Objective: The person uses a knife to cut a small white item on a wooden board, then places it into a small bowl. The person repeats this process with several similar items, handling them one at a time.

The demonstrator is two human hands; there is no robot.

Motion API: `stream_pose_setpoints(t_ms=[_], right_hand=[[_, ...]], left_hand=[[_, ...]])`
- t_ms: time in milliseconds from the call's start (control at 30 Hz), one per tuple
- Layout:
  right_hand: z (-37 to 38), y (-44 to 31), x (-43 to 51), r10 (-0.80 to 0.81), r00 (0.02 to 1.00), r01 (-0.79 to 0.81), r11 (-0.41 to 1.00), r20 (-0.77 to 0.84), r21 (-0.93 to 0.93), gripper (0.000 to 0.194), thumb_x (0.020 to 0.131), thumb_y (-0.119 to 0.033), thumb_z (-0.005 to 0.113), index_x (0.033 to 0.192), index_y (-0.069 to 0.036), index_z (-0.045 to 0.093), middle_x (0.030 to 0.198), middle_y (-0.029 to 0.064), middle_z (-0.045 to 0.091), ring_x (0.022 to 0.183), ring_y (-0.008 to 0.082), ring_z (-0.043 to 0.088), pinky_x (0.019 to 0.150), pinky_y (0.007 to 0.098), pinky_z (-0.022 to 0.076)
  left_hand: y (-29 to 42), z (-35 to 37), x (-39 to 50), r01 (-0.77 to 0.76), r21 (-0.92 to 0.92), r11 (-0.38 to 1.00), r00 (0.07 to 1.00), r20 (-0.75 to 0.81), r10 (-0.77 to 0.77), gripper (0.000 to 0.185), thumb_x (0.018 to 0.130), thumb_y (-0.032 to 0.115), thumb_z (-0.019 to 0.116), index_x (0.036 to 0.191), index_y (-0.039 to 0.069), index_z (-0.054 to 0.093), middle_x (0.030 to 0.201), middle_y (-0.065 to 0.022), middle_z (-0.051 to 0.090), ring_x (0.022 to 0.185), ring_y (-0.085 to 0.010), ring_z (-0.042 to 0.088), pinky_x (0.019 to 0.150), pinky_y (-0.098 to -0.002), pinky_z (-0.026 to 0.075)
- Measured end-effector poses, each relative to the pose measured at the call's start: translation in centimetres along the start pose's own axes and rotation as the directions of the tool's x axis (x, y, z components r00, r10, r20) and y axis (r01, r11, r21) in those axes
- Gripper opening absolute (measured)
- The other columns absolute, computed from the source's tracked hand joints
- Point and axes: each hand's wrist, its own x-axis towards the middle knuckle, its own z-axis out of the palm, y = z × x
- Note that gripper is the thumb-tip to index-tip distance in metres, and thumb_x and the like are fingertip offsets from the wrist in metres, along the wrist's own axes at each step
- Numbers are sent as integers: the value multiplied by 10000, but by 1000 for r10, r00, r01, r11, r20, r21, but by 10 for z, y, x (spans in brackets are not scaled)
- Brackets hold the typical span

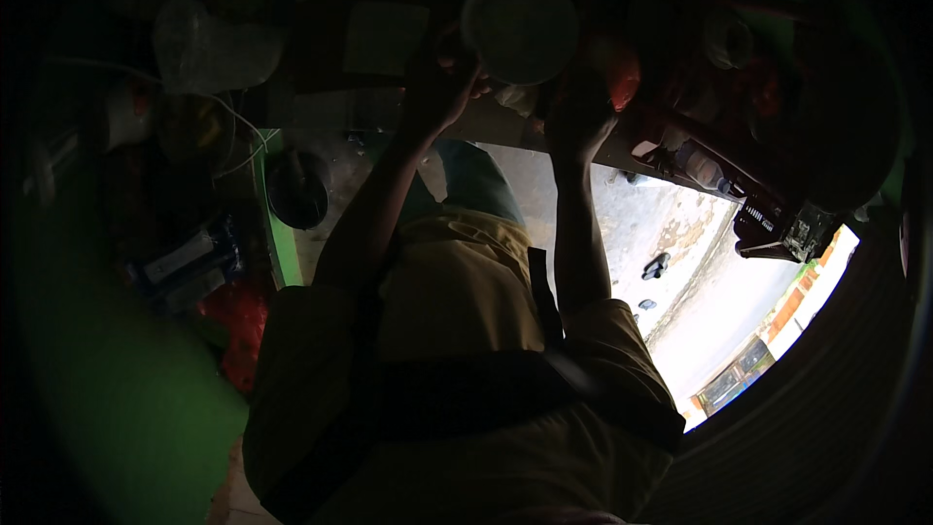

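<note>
The scene over the table is very dark. A round, pale container or lid [520, 28] shows at the top centre, its contents unclear. My left hand [450, 91] is at its lower left, with fingertips close to the rim; whether they grip it is hidden in shadow. My right hand [582, 117] lies below and to the right of the round thing. Beside its knuckles is a shiny red-orange plastic item [623, 79], perhaps a bag. A crumpled, pale plastic piece [517, 98] sits between the two hands.
At left are a clear plastic bag [219, 47], a white cable [237, 115] and a dark bucket [297, 189]. A pale flat sheet [386, 36] lies on the table. At right, a plastic bottle [703, 168] rests by a dark red rack [729, 149]. Sandals [655, 266] lie on the bright floor.
</note>
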Motion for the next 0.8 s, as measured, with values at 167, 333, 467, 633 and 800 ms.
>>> stream_pose_setpoints(t_ms=[167,333,467,633,800], right_hand=[[18,69,-11,-629,777,627,769,35,-125,74,868,2,644,879,18,715,873,134,736,787,245,739,694,356,571],[35,86,-11,-426,899,430,809,-105,401,148,912,-62,666,1016,3,749,975,162,762,854,270,755,756,366,585],[15,84,-13,-554,832,547,828,-31,-119,224,919,-121,690,1115,-27,748,1077,155,762,967,275,748,843,386,580],[-15,56,-18,-464,876,470,765,130,-441,297,881,-153,721,1163,-61,727,1236,116,731,1129,280,701,993,410,526],[-36,47,-12,-671,740,616,705,-51,-351,262,867,-182,751,1109,-82,744,1189,105,746,1128,291,702,982,426,527]], left_hand=[[-2,-2,-1,22,-18,1000,1000,16,-21,519,1025,247,686,1444,13,488,964,-135,732,741,-193,742,641,-306,618],[0,0,0,-15,-28,1000,1000,21,15,509,1024,249,692,1430,12,498,963,-121,725,749,-191,736,662,-315,631],[-4,-2,0,-5,5,1000,1000,13,5,506,1027,238,686,1436,10,495,997,-129,725,795,-199,740,680,-327,642],[-13,0,-2,-47,-50,998,999,-16,46,506,1030,208,674,1454,14,476,1020,-141,724,834,-195,741,680,-322,639],[8,4,-24,26,-20,999,999,-41,-27,503,1039,224,656,1461,43,451,1012,-120,715,918,-185,734,711,-324,634]])
